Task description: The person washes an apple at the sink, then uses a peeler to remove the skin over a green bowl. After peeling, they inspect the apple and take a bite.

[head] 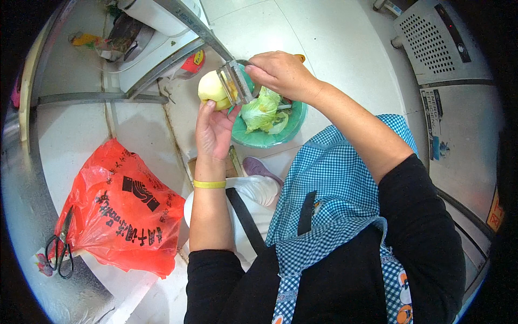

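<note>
My left hand (215,125) holds a pale yellow, peeled round fruit or vegetable (212,88) from below, with the fingertips against its underside. My right hand (283,75) is closed around the handle of a wide-bladed metal peeler (238,83), whose head lies against the right side of the pale item. Part of the handle is hidden by my fingers. Below both hands stands a round bin lined with a green plastic bag (297,131), holding light green cabbage or lettuce leaves (262,111) and other scraps.
A red plastic bag (133,202) hangs at the left, with black-handled scissors (62,247) beside it on a metal surface (87,291). A metal frame (147,79) stands at the upper left. A steel appliance (461,133) is at the right. My shoe (261,168) is near the bin.
</note>
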{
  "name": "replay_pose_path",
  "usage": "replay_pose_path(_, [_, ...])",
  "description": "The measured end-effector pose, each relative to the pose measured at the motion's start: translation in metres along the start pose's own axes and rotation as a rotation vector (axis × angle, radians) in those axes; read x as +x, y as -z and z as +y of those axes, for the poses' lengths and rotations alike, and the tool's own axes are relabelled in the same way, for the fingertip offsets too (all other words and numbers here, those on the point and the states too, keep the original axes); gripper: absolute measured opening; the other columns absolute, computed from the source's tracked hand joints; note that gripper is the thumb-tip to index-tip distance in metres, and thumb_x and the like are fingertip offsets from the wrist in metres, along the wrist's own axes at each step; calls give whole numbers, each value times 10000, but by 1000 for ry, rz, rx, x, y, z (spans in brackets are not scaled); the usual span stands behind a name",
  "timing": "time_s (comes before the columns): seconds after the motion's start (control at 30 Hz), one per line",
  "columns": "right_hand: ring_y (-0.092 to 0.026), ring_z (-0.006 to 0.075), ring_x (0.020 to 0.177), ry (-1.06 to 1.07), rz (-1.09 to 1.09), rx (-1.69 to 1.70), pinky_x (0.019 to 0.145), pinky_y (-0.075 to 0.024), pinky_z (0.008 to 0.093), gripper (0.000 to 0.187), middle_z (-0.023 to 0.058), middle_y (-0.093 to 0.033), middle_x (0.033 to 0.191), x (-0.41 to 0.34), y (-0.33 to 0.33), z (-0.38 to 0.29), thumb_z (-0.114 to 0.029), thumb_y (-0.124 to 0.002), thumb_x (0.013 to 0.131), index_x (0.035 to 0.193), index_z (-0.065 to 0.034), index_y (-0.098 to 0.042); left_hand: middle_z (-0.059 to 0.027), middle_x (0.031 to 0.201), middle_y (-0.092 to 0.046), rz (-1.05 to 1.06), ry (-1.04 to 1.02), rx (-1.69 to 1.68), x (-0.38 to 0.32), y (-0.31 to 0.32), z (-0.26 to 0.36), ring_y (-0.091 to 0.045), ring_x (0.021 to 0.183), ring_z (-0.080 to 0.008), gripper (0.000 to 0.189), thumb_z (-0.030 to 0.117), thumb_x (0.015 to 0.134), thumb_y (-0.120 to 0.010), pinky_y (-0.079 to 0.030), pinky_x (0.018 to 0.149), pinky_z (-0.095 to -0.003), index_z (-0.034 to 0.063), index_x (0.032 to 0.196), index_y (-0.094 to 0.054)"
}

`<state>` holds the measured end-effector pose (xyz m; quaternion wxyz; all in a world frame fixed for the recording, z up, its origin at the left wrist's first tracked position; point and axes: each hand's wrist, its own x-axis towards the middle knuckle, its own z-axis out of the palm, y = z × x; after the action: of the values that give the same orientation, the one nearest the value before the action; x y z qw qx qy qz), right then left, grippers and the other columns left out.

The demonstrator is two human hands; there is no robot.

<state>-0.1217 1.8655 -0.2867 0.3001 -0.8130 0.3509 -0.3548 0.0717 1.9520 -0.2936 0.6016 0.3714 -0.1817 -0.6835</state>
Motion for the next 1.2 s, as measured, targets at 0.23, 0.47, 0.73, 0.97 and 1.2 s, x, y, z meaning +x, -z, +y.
replay_pose_path(0.23, [-549,334,652,50,-11,-105,639,-444,413,316,151,-550,662,1,-1,6,-244,-458,910,721,-1,-528,-87,1192,-536,20,-84,176,-3,-8,-1,-527,1100,-213,437,185,840,-582,-446,940,-376,61,1237,-449])
replay_pose_path(0.47, [-577,306,670,-108,-90,112,674,-457,398,304,154,-589,733,-4,-5,14,-255,-437,930,819,-6,-569,-121,1213,-535,-29,10,23,-5,-7,2,-550,1081,-245,484,199,812,-598,-471,928,-405,47,1246,-446])
replay_pose_path(0.73, [-612,290,713,-282,-182,96,685,-471,384,389,107,-642,750,-3,-4,34,-358,-402,929,827,-50,-617,-189,1238,-503,-251,56,-252,-11,-2,16,-562,1031,-318,581,248,779,-634,-464,936,-436,38,1279,-426])
replay_pose_path(0.97, [-616,262,715,-157,-156,230,671,-468,369,382,100,-645,746,1,6,9,-344,-402,934,828,-40,-607,-185,1251,-504,-110,46,-108,-7,4,10,-546,1064,-330,551,248,800,-595,-453,942,-466,11,1270,-432])
replay_pose_path(1.2, [-618,249,619,-97,-163,80,597,-494,364,367,97,-648,745,3,5,3,-358,-422,927,820,-49,-588,-151,1242,-517,-60,-13,1,-6,0,7,-537,1099,-300,525,232,807,-586,-461,935,-464,23,1265,-436])
